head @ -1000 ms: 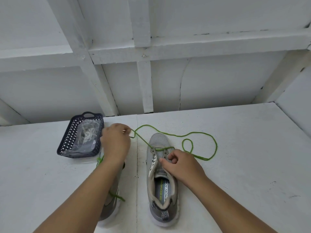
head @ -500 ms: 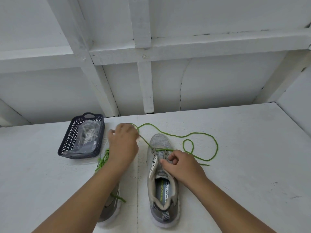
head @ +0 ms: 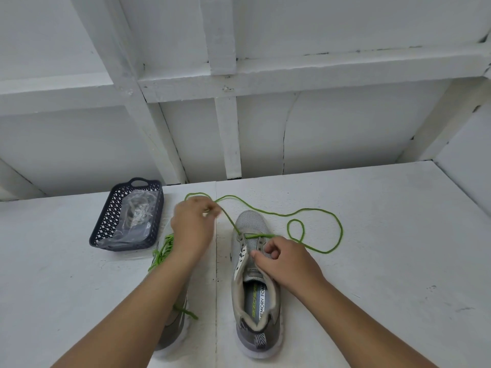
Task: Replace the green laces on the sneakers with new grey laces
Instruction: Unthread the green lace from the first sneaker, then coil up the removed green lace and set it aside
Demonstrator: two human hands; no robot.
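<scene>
Looped green lace (head: 316, 229), grey mesh sneaker (head: 253, 224)

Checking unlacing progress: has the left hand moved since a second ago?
Yes. The left hand shifted right, away from the basket, toward the table seam.

Two sneakers (head: 257, 282), one basket (head: 106, 229), two hands (head: 194, 227).

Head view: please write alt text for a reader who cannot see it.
A left hand pinches a green lace while the right hand steadies the right sneaker, where the lace stays threaded only through the front eyelets. The left sneaker remains laced. A dark basket holding a clear packet sits at left.
</scene>
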